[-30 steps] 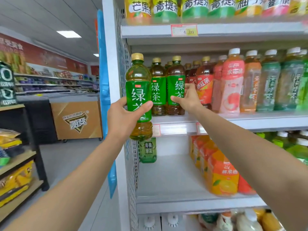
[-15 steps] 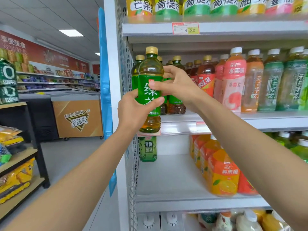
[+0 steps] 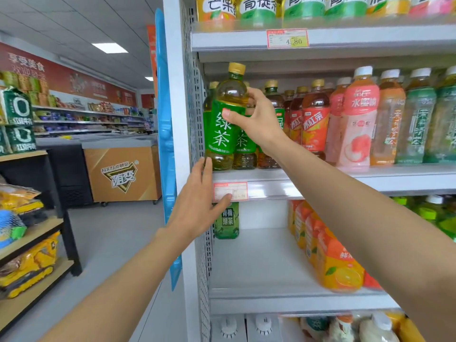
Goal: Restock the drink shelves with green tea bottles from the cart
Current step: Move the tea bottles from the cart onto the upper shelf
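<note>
Green tea bottle (image 3: 223, 134): upright, left front end of middle shelf (image 3: 320, 183); right hand (image 3: 256, 122) fingers grip its shoulder; left hand (image 3: 197, 208) just below shelf edge, fingers straight, relaxed; thumb over price tag (image 3: 237, 187).

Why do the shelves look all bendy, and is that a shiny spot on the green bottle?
Head view: the wide-angle lens tilts and slightly bows the upper shelf edge; yes, a pale glare sits on the clear shoulder of the green tea bottle that the right hand holds; the ceiling light is washed out white.
</note>
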`<action>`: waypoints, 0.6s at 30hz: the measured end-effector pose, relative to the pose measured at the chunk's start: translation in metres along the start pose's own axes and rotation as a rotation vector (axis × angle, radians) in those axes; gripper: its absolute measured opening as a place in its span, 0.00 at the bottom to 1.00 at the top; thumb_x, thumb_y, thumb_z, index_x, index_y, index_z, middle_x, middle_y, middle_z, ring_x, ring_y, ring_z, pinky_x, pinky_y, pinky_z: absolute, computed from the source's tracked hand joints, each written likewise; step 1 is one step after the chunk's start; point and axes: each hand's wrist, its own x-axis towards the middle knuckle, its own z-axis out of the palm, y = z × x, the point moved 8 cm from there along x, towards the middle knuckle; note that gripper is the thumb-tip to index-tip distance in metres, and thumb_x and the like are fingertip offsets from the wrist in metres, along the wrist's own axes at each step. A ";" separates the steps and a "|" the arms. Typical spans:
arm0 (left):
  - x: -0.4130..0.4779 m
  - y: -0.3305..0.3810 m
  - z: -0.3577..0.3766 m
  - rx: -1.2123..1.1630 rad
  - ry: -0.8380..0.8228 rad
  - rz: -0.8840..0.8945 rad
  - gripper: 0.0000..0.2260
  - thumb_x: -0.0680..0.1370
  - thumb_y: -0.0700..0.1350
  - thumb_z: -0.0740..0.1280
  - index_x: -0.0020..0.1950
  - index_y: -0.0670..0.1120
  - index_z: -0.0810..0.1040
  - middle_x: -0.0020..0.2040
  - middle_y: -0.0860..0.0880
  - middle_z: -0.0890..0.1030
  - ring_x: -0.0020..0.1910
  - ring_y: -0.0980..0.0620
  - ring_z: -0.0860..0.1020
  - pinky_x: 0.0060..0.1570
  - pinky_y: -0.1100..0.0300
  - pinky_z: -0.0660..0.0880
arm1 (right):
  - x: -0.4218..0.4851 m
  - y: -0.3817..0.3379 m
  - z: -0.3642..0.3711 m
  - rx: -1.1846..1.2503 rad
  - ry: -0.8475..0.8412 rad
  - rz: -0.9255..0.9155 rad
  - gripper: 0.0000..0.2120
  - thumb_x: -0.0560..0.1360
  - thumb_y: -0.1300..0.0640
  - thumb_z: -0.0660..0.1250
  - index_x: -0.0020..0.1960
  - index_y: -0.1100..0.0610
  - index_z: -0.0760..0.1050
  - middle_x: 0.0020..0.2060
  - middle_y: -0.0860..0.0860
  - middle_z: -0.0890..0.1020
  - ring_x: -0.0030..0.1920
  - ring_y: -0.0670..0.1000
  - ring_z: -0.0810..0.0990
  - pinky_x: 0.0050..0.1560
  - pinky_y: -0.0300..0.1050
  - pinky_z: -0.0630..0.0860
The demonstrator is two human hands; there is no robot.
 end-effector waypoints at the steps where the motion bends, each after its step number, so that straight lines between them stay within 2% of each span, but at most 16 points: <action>1: -0.001 0.000 0.001 0.005 -0.001 0.001 0.38 0.79 0.57 0.61 0.79 0.40 0.46 0.80 0.43 0.50 0.78 0.47 0.51 0.72 0.61 0.50 | 0.002 0.000 0.007 -0.031 -0.040 -0.001 0.34 0.68 0.54 0.77 0.69 0.59 0.67 0.58 0.51 0.79 0.58 0.50 0.78 0.62 0.50 0.75; 4: -0.003 0.002 0.001 0.004 0.021 0.008 0.37 0.80 0.55 0.61 0.79 0.40 0.47 0.80 0.43 0.49 0.79 0.47 0.50 0.71 0.62 0.48 | 0.008 0.004 0.018 -0.094 -0.079 0.003 0.36 0.67 0.53 0.77 0.70 0.54 0.63 0.54 0.48 0.76 0.57 0.54 0.78 0.60 0.52 0.76; 7: -0.003 0.003 0.002 -0.006 0.008 0.019 0.35 0.80 0.55 0.62 0.80 0.44 0.49 0.80 0.44 0.48 0.78 0.46 0.52 0.72 0.59 0.55 | 0.013 0.009 0.025 -0.068 -0.104 0.008 0.32 0.67 0.53 0.76 0.67 0.53 0.66 0.51 0.46 0.76 0.55 0.54 0.79 0.59 0.58 0.76; 9: -0.003 0.001 0.006 -0.007 -0.024 0.009 0.34 0.80 0.55 0.62 0.80 0.46 0.50 0.80 0.44 0.48 0.78 0.45 0.55 0.72 0.56 0.59 | 0.014 0.010 0.027 -0.053 -0.126 0.036 0.32 0.69 0.55 0.75 0.69 0.54 0.65 0.51 0.46 0.76 0.56 0.54 0.79 0.60 0.57 0.76; 12: -0.002 0.001 0.011 0.041 -0.028 -0.015 0.34 0.79 0.55 0.63 0.79 0.44 0.53 0.79 0.40 0.52 0.77 0.42 0.57 0.72 0.51 0.61 | 0.002 0.010 0.029 -0.036 -0.251 0.082 0.37 0.73 0.58 0.72 0.76 0.54 0.56 0.56 0.47 0.74 0.60 0.54 0.77 0.62 0.50 0.75; 14: -0.002 0.011 0.007 0.082 0.056 -0.002 0.31 0.79 0.54 0.63 0.76 0.40 0.59 0.77 0.36 0.56 0.75 0.38 0.58 0.72 0.45 0.61 | -0.014 0.007 0.015 -0.069 -0.300 0.090 0.40 0.74 0.58 0.71 0.77 0.53 0.51 0.64 0.54 0.72 0.61 0.53 0.77 0.62 0.47 0.75; 16: -0.003 0.036 0.004 0.050 0.184 0.077 0.26 0.77 0.51 0.62 0.71 0.38 0.67 0.73 0.35 0.63 0.72 0.36 0.62 0.70 0.42 0.62 | -0.036 0.002 -0.023 -0.135 -0.208 0.077 0.34 0.75 0.57 0.69 0.76 0.56 0.56 0.63 0.57 0.73 0.57 0.51 0.78 0.57 0.43 0.77; 18: -0.008 0.074 0.009 -0.063 0.295 0.194 0.20 0.75 0.46 0.63 0.65 0.40 0.73 0.68 0.38 0.70 0.68 0.38 0.67 0.65 0.44 0.65 | -0.066 0.002 -0.073 -0.138 -0.094 0.097 0.23 0.77 0.60 0.67 0.69 0.62 0.66 0.52 0.57 0.78 0.49 0.52 0.79 0.52 0.47 0.79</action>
